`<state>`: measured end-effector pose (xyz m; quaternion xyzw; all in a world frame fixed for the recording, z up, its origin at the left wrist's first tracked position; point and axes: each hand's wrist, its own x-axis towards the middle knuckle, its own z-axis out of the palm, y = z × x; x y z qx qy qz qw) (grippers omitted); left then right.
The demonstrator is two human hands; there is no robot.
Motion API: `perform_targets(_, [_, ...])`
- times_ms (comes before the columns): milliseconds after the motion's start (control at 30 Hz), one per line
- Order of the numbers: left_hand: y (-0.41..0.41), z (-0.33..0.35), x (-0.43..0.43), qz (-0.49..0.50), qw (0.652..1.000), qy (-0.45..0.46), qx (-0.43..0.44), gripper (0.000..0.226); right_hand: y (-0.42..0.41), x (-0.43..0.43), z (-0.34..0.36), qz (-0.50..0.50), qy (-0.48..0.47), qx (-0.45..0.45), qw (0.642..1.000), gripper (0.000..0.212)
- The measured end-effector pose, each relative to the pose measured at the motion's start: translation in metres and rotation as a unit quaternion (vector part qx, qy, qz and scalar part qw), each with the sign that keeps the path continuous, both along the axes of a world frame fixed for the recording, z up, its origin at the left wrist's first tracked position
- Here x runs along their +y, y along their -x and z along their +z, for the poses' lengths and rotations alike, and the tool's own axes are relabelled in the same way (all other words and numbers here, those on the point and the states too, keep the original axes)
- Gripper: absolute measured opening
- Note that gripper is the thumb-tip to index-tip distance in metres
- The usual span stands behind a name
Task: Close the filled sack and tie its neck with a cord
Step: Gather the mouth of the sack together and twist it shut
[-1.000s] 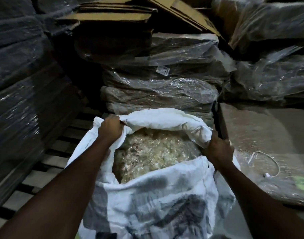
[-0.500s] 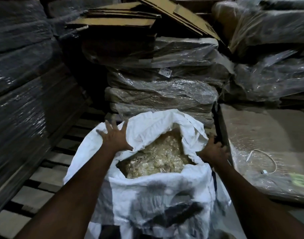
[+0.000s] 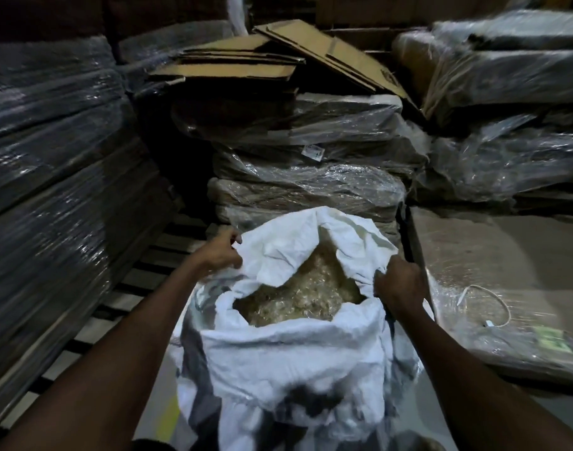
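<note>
Two hands are working the mouth of a white woven sack (image 3: 288, 356) standing in the near centre. Left hand (image 3: 218, 253) is gripping the left rim, fingers (image 3: 236, 237) curled and pinching a fold of cloth. Right hand (image 3: 400, 283) is clutching the right rim, fingers closed into the fabric. Sack mouth is gaping open, pale shredded filling (image 3: 298, 299) showing inside. A white cord (image 3: 496, 302) is lying on a wrapped bundle (image 3: 506, 275) to the right, apart from the sack. Flattened cardboard (image 3: 265, 60) is topping the wrapped stack beyond.
</note>
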<state>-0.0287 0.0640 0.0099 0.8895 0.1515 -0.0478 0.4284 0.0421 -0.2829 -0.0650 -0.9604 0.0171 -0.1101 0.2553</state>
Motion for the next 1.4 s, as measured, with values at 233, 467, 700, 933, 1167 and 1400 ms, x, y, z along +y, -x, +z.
perform_targets(233, [0.056, 0.037, -0.033, 0.013, 0.988, 0.103, 0.114, 0.016, 0.06, 0.008, 0.042, 0.068, -0.192, -0.129, 0.971, 0.033])
perform_targets(467, [0.107, 0.047, -0.036, -0.046, 0.968, -0.169, 0.18, 0.065, 0.101, 0.006, 0.061, -0.046, -0.241, 0.076, 0.966, 0.082])
perform_targets(700, [0.14, 0.031, -0.048, 0.08, 0.845, -0.513, -0.13, 0.031, 0.119, -0.007, 0.07, -0.019, -0.132, -0.054, 0.99, 0.022])
perform_targets(933, [0.14, 0.034, -0.043, 0.053, 0.983, -0.135, -0.11, 0.02, 0.133, -0.011, 0.077, -0.077, -0.2, -0.151, 0.965, 0.022])
perform_targets(1167, [0.141, 0.026, -0.042, 0.098, 0.988, 0.117, 0.019, 0.054, 0.143, -0.005, 0.071, 0.03, -0.165, -0.116, 0.979, 0.013])
perform_targets(1400, [0.144, 0.001, -0.051, 0.022, 0.995, 0.068, 0.073, 0.023, 0.138, -0.018, 0.039, 0.063, -0.123, -0.103, 0.985, 0.05])
